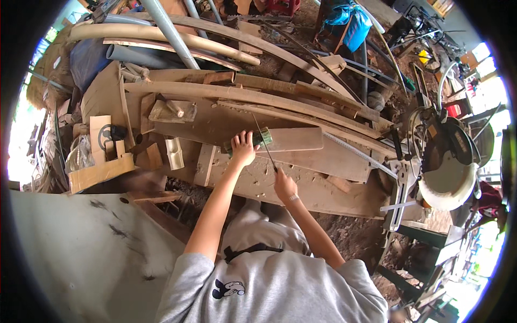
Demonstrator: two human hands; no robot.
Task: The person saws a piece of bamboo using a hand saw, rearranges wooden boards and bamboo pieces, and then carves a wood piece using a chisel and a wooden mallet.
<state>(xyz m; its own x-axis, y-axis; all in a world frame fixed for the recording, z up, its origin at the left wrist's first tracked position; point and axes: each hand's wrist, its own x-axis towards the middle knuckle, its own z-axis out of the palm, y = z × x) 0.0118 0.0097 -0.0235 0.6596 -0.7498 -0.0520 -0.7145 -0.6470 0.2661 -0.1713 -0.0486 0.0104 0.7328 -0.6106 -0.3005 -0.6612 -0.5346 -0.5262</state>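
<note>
Right hand (285, 185): wrapped around the handle of a long thin blade (265, 144), its edge angled across the green piece, seemingly for cutting. Left hand (244, 149): fingers spread over the green piece (257, 139), probably to brace it against the blade. Green piece: at the left end of a flat board (301, 139), which likely serves as a rest above the dusty surface (242, 177). Beyond: long wooden strips (301, 102), laid lengthwise, perhaps to leave working room.

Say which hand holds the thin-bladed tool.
The right hand, wearing the wristband: it grips the tool's handle; the left hand rests on the green piece.
</note>
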